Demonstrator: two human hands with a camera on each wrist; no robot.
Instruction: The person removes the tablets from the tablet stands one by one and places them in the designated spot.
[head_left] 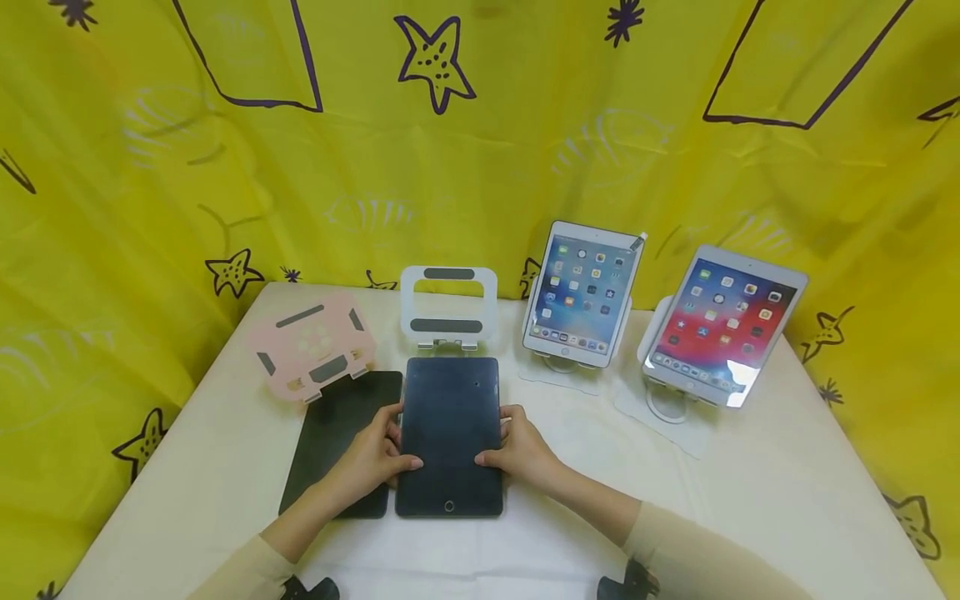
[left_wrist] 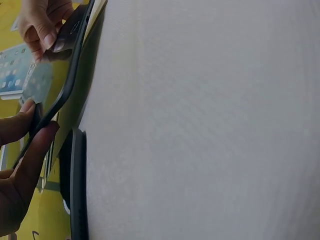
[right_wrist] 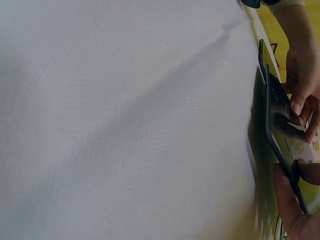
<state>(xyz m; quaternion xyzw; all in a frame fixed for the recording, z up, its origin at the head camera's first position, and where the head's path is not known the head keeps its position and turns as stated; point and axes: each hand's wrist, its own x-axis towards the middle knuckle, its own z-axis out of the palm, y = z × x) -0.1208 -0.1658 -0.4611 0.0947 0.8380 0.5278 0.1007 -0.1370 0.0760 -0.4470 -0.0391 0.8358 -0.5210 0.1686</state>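
Note:
A black tablet [head_left: 450, 425] with a round home button at its near end is held between both hands. My left hand [head_left: 372, 450] grips its left edge, thumb on the screen and fingers beneath. On the opposite edge my right hand [head_left: 525, 450] holds it the same way. Both wrist views show the tablet raised off the white cloth, its screen facing up. Left of it a second black tablet [head_left: 330, 446] lies flat, partly covered by my left hand and forearm. Just past the held tablet's far end stands a white tablet stand [head_left: 448, 298] with grey pads.
A pink stand [head_left: 311, 346] leans at the back left, over the flat tablet's far end. Toward the back right, two white tablets with lit screens, one blue [head_left: 581, 292] and one red and blue [head_left: 723, 325], rest on stands. A yellow patterned curtain [head_left: 480, 167] hangs behind the table.

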